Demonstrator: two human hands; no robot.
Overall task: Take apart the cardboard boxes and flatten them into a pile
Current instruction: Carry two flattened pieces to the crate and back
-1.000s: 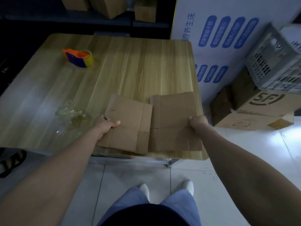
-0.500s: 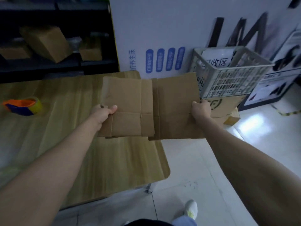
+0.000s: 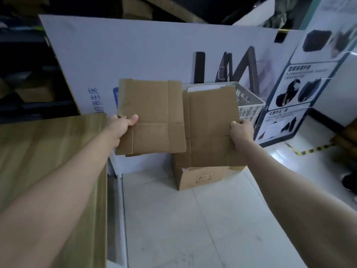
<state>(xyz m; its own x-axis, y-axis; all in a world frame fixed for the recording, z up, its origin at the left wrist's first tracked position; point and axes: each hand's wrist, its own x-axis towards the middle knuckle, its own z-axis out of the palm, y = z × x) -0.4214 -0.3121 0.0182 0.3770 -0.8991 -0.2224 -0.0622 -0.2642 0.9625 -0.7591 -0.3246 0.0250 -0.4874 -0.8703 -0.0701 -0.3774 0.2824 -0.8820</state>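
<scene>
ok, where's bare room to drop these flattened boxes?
Free: floor tiles between table edge and the cardboard box; visible tabletop also bare. Crowded: white crate by that box, printed board, dark items far right. The left hand grips one flattened box, right hand the other.

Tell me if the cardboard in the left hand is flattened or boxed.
Flattened: the left cardboard shows as a thin creased sheet, its edge pinched by the left hand.

Wood-grain surface [image 3: 48,151] at frame left. White tiled floor [image 3: 193,229] just beside it carries a brown carton [image 3: 202,177]. Yellow-black striped tape [image 3: 313,150] lies on the tiles farther right.
</scene>
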